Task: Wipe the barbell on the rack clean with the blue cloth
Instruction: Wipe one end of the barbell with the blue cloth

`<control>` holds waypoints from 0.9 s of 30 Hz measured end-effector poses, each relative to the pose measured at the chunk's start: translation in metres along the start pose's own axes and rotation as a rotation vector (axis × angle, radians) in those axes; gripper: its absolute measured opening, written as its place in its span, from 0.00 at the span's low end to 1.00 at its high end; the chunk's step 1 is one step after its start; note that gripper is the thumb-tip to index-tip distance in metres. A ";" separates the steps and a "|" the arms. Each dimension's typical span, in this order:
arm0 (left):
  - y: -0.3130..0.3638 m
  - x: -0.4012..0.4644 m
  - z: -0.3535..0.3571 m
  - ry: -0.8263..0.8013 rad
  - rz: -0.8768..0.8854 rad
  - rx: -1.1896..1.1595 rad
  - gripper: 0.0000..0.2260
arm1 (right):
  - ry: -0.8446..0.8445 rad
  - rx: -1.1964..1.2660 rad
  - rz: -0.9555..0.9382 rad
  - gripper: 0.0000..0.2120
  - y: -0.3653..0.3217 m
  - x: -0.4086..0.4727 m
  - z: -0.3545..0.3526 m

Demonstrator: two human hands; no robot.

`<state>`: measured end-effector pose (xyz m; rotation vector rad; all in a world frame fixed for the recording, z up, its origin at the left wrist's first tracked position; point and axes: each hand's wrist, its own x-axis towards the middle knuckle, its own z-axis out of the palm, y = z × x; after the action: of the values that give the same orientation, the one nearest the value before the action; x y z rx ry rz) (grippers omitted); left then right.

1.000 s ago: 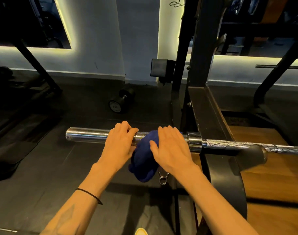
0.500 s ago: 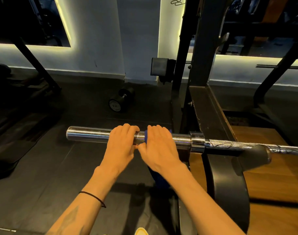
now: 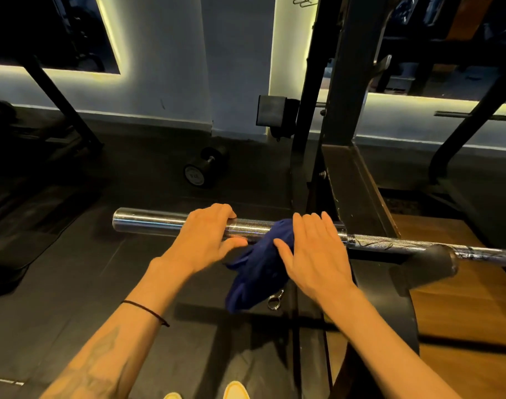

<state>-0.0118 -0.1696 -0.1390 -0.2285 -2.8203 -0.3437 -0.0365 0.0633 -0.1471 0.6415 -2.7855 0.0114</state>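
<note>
The chrome barbell [image 3: 148,223] lies across the black rack [image 3: 346,96], its thick sleeve end pointing left. My left hand [image 3: 205,237] grips the sleeve, fingers curled over the top and thumb underneath. The blue cloth [image 3: 257,269] is draped over the sleeve just right of that hand and hangs down in front. My right hand [image 3: 312,251] presses the cloth against the bar with straight fingers, close to the collar.
A black dumbbell [image 3: 202,171] lies on the dark rubber floor beyond the bar. A small metal clip [image 3: 274,300] hangs below the cloth. A wooden platform [image 3: 462,312] lies to the right behind the rack's black curved guard [image 3: 390,306]. My shoes [image 3: 234,391] show at the bottom.
My right hand has slid right along the sleeve, away from my left hand toward the collar, and the cloth now hangs in plain sight. My left hand has kept its grip.
</note>
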 end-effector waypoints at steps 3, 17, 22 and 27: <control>0.006 -0.001 0.002 -0.013 -0.047 0.023 0.27 | 0.017 0.039 0.027 0.35 -0.005 0.003 0.003; 0.012 -0.012 0.023 0.189 -0.041 0.202 0.27 | -0.003 0.136 -0.122 0.28 -0.053 0.024 0.004; 0.001 -0.003 0.009 0.080 0.012 0.123 0.27 | 0.010 0.021 -0.003 0.36 -0.005 0.018 -0.004; 0.007 -0.006 0.014 0.032 -0.049 -0.022 0.23 | -0.042 -0.030 0.040 0.34 0.014 0.010 -0.008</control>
<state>-0.0080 -0.1602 -0.1521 -0.1572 -2.7959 -0.3853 -0.0492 0.0719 -0.1357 0.5858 -2.8326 -0.0369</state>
